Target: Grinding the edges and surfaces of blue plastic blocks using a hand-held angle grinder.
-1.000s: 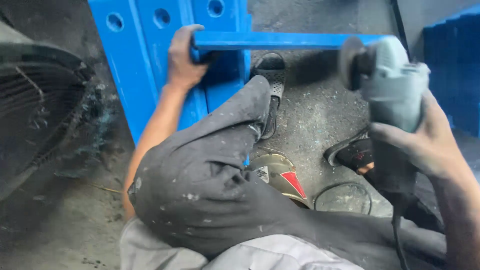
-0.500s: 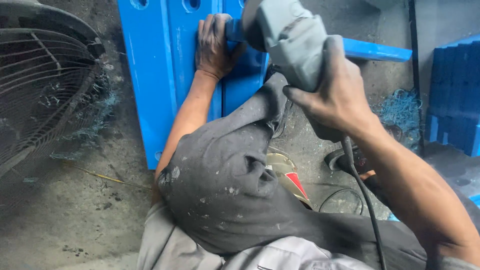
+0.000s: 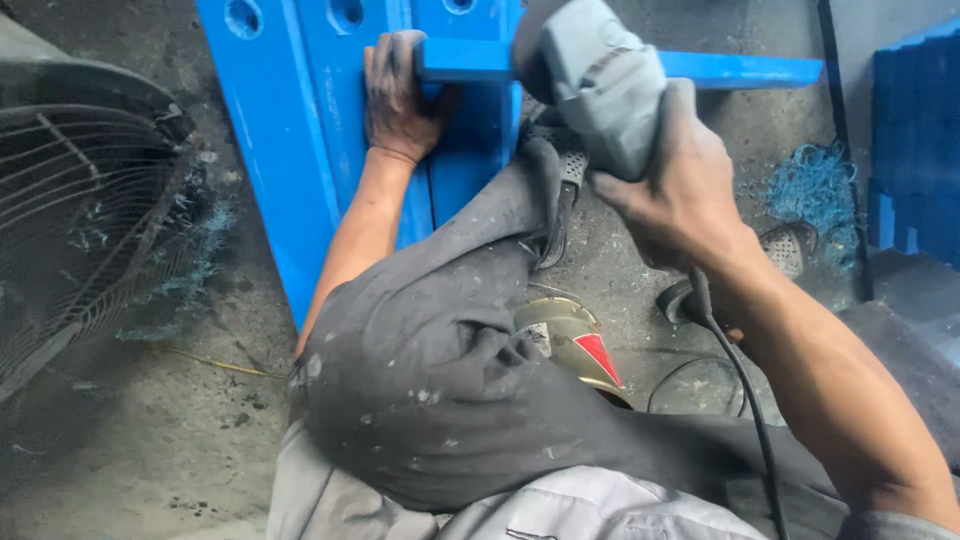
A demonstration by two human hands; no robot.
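Observation:
My left hand [image 3: 398, 95] grips the left end of a blue bar [image 3: 740, 70] that lies across a blue plastic panel [image 3: 290, 150] with round holes. My right hand [image 3: 675, 185] is closed around the grey body of an angle grinder [image 3: 590, 75], whose head sits over the bar just right of my left hand. The grinder's black cord [image 3: 740, 390] runs down along my right forearm. My raised knee in dark grey trousers [image 3: 440, 370] fills the middle of the view, and my foot rests under the bar.
A fan with a wire guard [image 3: 70, 200] stands at the left on the concrete floor. Blue shavings [image 3: 815, 185] lie at the right beside a stack of blue parts [image 3: 915, 140]. A round tin with a red mark [image 3: 575, 340] sits by my knee.
My right hand has carried the grinder from the far right to over the bar near my left hand. The view has shifted, so the fan shows more at the left.

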